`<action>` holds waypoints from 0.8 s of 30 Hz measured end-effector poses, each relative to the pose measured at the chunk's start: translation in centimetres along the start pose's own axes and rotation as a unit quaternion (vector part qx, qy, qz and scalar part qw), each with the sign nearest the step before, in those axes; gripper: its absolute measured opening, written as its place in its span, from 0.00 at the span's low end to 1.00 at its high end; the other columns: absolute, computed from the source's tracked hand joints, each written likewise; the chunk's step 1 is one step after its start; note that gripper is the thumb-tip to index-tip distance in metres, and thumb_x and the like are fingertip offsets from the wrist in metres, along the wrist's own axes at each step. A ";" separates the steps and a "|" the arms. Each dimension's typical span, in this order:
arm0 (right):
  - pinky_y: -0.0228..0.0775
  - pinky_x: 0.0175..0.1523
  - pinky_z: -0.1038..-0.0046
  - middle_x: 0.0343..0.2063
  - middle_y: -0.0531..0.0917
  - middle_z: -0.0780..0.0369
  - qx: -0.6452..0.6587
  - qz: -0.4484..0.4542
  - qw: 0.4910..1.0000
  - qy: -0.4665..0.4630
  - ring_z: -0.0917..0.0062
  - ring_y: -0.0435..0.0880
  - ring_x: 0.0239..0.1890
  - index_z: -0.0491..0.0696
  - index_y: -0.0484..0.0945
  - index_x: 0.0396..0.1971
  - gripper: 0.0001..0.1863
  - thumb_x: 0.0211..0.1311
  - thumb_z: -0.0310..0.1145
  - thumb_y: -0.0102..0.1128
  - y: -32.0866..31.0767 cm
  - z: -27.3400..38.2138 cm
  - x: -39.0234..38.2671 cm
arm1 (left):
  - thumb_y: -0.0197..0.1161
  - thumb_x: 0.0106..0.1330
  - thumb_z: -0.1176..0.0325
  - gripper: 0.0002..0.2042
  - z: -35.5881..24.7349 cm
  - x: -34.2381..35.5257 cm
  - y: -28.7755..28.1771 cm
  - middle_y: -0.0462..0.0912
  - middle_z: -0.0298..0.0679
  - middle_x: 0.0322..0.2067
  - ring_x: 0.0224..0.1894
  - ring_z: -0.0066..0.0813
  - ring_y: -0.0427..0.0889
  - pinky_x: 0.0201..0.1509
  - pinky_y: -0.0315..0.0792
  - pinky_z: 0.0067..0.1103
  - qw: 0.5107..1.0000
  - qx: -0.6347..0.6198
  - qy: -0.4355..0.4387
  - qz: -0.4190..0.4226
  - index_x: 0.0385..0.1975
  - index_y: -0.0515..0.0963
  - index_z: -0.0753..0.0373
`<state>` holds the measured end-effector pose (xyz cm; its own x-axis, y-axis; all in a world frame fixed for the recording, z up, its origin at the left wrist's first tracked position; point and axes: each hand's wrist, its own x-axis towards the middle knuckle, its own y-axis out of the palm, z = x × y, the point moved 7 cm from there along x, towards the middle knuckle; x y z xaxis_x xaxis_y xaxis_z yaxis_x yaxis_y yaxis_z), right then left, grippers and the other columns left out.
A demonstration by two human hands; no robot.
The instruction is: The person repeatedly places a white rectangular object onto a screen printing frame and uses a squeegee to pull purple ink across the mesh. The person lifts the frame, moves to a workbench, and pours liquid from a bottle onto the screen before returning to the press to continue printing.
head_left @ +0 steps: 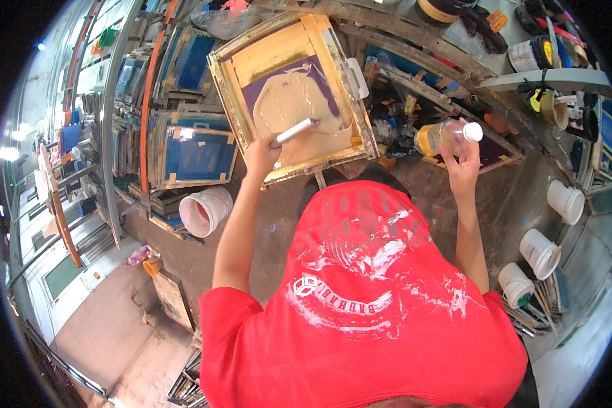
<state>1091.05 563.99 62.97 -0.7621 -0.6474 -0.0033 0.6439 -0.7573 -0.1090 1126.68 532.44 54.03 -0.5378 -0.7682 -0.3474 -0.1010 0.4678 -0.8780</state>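
Observation:
In front of me a wooden-framed printing screen [226, 88] lies tilted, its purple mesh [258, 95] partly covered by a thick spread of tan ink [282, 102]. My left hand [262, 160] is closed around a pale, straight, bar-like tool [296, 130], held over the lower part of the ink. Whether the tool touches the ink, I cannot tell. Off to the right of the screen, my right hand [461, 166] grips a clear plastic bottle [445, 138] with a white cap. The bottle is tipped sideways, with yellow liquid gathered toward its left end.
A white bucket [205, 211] stands left of the screen, near blue-meshed frames [198, 155]. Several white pails [540, 253] line the right side. Dark scraps lie beyond the bottle; paint tubs [527, 54] sit at the upper right. A white handle [355, 78] rests at the screen's right edge.

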 end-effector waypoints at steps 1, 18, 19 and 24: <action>0.68 0.66 0.69 0.59 0.77 0.59 0.005 0.009 1.000 -0.004 0.73 0.77 0.60 0.41 0.63 0.67 0.37 0.60 0.21 0.70 0.4 0.0 0.4 | 0.68 0.55 0.66 0.18 0.0 -0.5 1.0 0.87 0.47 0.37 0.37 0.47 0.85 0.43 0.77 0.37 0.999 -0.016 -0.002 -0.034 0.48 0.86 0.47; 0.68 0.63 0.70 0.55 0.78 0.60 -0.073 0.136 0.982 -0.110 0.75 0.78 0.57 0.41 0.67 0.63 0.36 0.56 0.28 0.75 5.5 2.6 4.3 | 0.69 0.53 0.66 0.20 5.9 -5.9 2.0 0.84 0.49 0.26 0.32 0.46 0.86 0.36 0.76 0.32 0.979 -0.122 -0.117 -0.112 0.49 0.84 0.54; 0.69 0.62 0.70 0.54 0.77 0.60 -0.040 0.129 0.986 -0.102 0.76 0.77 0.56 0.42 0.69 0.61 0.35 0.55 0.30 0.76 5.6 2.0 4.4 | 0.69 0.53 0.65 0.20 6.7 -5.4 2.1 0.85 0.48 0.26 0.30 0.43 0.86 0.35 0.75 0.31 0.980 -0.099 -0.142 -0.094 0.48 0.84 0.57; 0.69 0.59 0.67 0.48 0.78 0.59 -0.145 0.190 0.950 -0.199 0.68 0.79 0.52 0.47 0.71 0.61 0.36 0.52 0.36 0.77 8.8 4.7 5.3 | 0.70 0.52 0.65 0.18 6.7 -4.1 5.6 0.85 0.44 0.25 0.26 0.30 0.82 0.34 0.74 0.27 0.921 -0.251 -0.182 -0.236 0.44 0.85 0.62</action>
<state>1093.00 553.50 66.66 -0.3545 -0.8943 0.2731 0.7777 -0.4441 -0.4448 1133.93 535.33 48.36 -0.0280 -0.9908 -0.1325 -0.6746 0.1165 -0.7289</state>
